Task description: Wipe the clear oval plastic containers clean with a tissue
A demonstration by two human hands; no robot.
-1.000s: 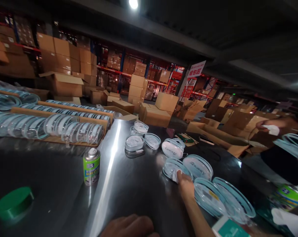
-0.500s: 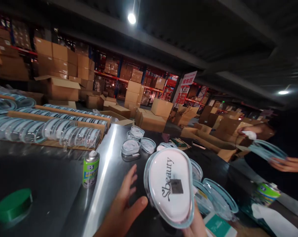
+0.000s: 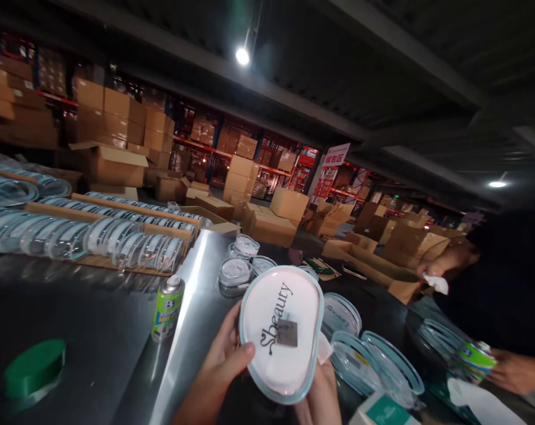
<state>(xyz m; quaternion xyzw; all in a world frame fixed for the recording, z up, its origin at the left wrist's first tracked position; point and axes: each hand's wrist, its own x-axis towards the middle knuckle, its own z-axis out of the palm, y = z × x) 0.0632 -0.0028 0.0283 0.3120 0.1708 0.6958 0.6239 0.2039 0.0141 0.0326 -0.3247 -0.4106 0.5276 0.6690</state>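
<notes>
An oval clear case point(image 3: 271, 366) with a pale teal rim and a white face is held up in front of me. Its face carries dark "beauty" lettering and a small dark square. My left hand point(image 3: 225, 360) grips its left edge, thumb at the front rim and fingers partly behind. From below and behind, my right hand point(image 3: 320, 392) supports the lower right side, its fingers mostly hidden. A bit of white tissue point(image 3: 324, 348) shows beside that hand. More oval cases point(image 3: 354, 360) lie just to the right on the dark table.
A spray can point(image 3: 167, 310) and a green round lid point(image 3: 35, 367) stand at left. Behind them, cardboard trays point(image 3: 130, 265) hold rows of cases. At right, a co-worker's hand point(image 3: 518, 369) is at another spray can point(image 3: 473, 360); their other hand holds white tissue point(image 3: 436, 284).
My left hand has closed on the case's left edge. The case has shifted left in view and turned more upright. The co-worker has put a case down and reached to the spray can.
</notes>
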